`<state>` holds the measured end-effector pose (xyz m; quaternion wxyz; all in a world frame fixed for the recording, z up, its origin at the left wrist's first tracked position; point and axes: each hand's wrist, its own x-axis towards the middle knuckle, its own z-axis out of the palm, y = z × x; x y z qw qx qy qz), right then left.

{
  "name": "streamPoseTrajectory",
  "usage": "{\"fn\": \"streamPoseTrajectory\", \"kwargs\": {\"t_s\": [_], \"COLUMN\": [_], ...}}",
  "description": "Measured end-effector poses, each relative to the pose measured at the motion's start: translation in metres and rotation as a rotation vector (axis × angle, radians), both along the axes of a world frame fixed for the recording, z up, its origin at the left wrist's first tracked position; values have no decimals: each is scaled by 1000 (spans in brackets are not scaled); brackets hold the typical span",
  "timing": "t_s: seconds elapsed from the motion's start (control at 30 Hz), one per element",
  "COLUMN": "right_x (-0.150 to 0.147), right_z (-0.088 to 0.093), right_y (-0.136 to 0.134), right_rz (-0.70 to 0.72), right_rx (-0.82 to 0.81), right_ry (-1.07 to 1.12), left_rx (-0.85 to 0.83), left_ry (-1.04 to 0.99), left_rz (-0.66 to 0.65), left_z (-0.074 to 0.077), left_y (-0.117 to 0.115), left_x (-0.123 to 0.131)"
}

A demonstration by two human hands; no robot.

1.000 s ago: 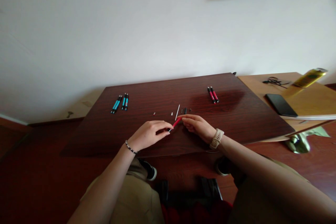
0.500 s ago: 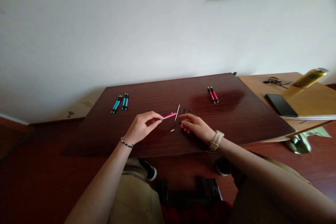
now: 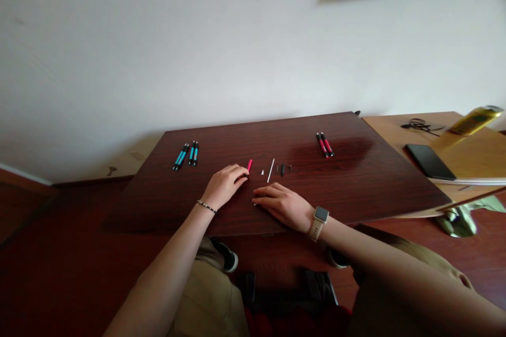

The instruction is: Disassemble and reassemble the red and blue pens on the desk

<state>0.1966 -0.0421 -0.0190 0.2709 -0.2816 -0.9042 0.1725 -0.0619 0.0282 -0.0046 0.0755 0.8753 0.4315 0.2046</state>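
My left hand is closed on the lower end of a pink pen barrel, which points away from me at the table surface. My right hand lies low on the table, palm down. Its fingertips pinch at a small white pen part, mostly covered by the fingers. Between and beyond the hands lie a tiny white piece, a slim white ink refill, a small spring, a black grip and a small dark tip.
Several blue-and-black pens lie at the left of the dark wooden table. Two pink-and-black pens lie at the right. A lighter side table carries a phone, a cable and a yellow can.
My left hand has lowered the pink barrel to the table and turned it away from me. My right hand has moved left and nearer to me, onto the small white part.
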Motion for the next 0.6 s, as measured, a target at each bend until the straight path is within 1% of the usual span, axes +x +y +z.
{"fn": "streamPoseTrajectory", "kwargs": {"t_s": [0.13, 0.23, 0.4, 0.5, 0.6], "right_x": [-2, -2, -1, -3, -6], "right_z": [0, 2, 9, 9, 7], "right_y": [5, 3, -3, -3, 0], "right_rz": [4, 9, 113, 152, 145], "right_rx": [26, 37, 44, 46, 31], "right_ry": [-20, -27, -49, -52, -31], "left_rx": [-10, -4, -7, -45, -65], "left_ry": [1, 3, -6, -47, -115], "left_rz": [-21, -21, -7, 19, 62], "left_z": [0, -1, 0, 3, 7], "left_y": [2, 2, -1, -4, -5], "left_x": [0, -1, -4, -7, -13]}}
